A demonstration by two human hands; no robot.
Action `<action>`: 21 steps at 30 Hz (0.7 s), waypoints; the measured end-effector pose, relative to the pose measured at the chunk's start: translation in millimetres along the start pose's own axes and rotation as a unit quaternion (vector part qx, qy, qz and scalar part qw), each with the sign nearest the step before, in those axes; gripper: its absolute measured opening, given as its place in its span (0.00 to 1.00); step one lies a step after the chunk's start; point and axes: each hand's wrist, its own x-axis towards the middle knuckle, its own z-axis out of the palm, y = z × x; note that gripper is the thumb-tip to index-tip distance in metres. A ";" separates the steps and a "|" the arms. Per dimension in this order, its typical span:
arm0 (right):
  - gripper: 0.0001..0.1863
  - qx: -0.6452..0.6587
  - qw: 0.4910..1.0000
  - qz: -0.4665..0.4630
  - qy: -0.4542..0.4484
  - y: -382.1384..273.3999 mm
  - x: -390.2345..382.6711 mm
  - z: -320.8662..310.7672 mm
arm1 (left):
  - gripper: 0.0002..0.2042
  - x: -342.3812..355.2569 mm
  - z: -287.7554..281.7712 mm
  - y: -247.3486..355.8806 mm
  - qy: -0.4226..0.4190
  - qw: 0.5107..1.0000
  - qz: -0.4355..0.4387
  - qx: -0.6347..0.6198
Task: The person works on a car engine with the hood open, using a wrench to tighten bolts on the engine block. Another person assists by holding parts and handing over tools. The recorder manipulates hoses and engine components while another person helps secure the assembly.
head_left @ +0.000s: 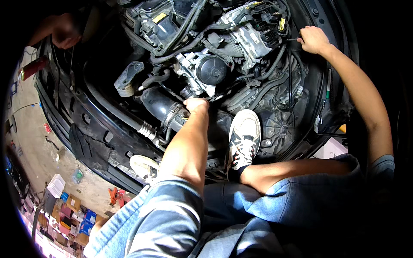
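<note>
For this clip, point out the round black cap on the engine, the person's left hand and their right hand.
Black cap (211, 69): head view, middle of its round face.
Left hand (198, 104): head view, back of the hand.
Right hand (314, 40): head view, back of the hand.

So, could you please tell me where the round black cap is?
In the head view, the round black cap is at upper centre, just beyond the left hand, below the silver module.
</note>
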 end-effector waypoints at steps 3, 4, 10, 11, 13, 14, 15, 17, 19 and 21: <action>0.13 -0.001 1.000 0.014 0.020 7.4 -12.7 -4.1 | 0.10 -19.3 7.7 7.3 0.012 0.999 0.024 0.033; 0.12 0.005 1.000 0.015 0.020 5.8 -8.9 -7.9 | 0.13 -2.0 18.5 3.8 -0.010 0.997 0.013 0.075; 0.10 -0.004 1.000 -0.002 0.013 2.9 4.8 -3.9 | 0.21 17.5 19.4 -7.3 -0.244 0.869 0.171 0.396; 0.10 -0.008 1.000 0.001 0.008 6.8 -0.1 -9.6 | 0.21 -6.9 -0.8 1.1 -0.276 0.782 0.281 0.482; 0.09 -0.006 1.000 -0.019 0.014 -10.3 13.8 -27.7 | 0.23 -6.9 8.1 -26.8 -0.097 0.951 0.136 0.260; 0.09 -0.011 1.000 -0.019 0.009 -11.3 18.9 -29.3 | 0.23 -4.2 7.7 -27.2 -0.112 0.950 0.133 0.259; 0.09 -0.015 1.000 -0.020 -0.003 -10.9 19.1 -24.8 | 0.25 -16.0 -1.3 -22.6 -0.129 0.948 0.132 0.261; 0.08 -0.009 1.000 -0.009 0.016 -8.1 18.0 -21.3 | 0.27 -42.2 -24.5 -6.3 -0.140 0.931 0.150 0.301; 0.09 -0.009 1.000 -0.005 0.000 -9.4 20.0 -24.0 | 0.30 -34.1 -17.1 -8.3 -0.144 0.938 0.112 0.294; 0.09 -0.007 1.000 -0.008 -0.005 -12.3 21.3 -27.7 | 0.36 -32.7 -18.8 -13.3 -0.168 0.958 0.066 0.222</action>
